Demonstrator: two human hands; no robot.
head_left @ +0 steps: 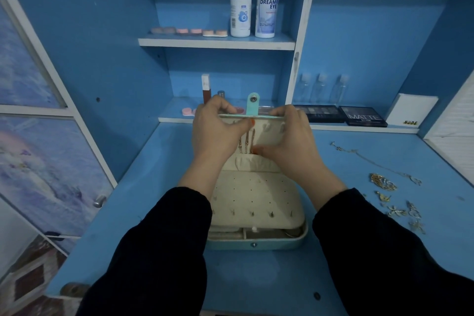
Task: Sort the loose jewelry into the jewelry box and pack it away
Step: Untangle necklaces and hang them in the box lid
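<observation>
A teal jewelry box point(256, 244) with a cream lining stands open on the blue desk point(256, 277). Its lid point(266, 131) is upright, with a teal snap tab at the top. Several chains point(247, 141) hang inside the lid. My left hand point(218, 131) grips the lid's top edge at the left, thumb on the inner face. My right hand point(284, 136) holds the top edge at the right, its thumb by the chains' lower ends. A perforated cream earring panel point(254, 197) covers the base. Loose jewelry point(395, 197) lies on the desk to the right, with a thin necklace point(372, 161) beyond it.
Shelves rise behind the box: two white solution bottles point(254, 5) and lens cases on the upper one, lip products point(206, 87), three clear bottles point(320, 88), makeup palettes point(341, 115) and a white box point(410, 110) on the lower. A cupboard door point(38, 136) stands at the left.
</observation>
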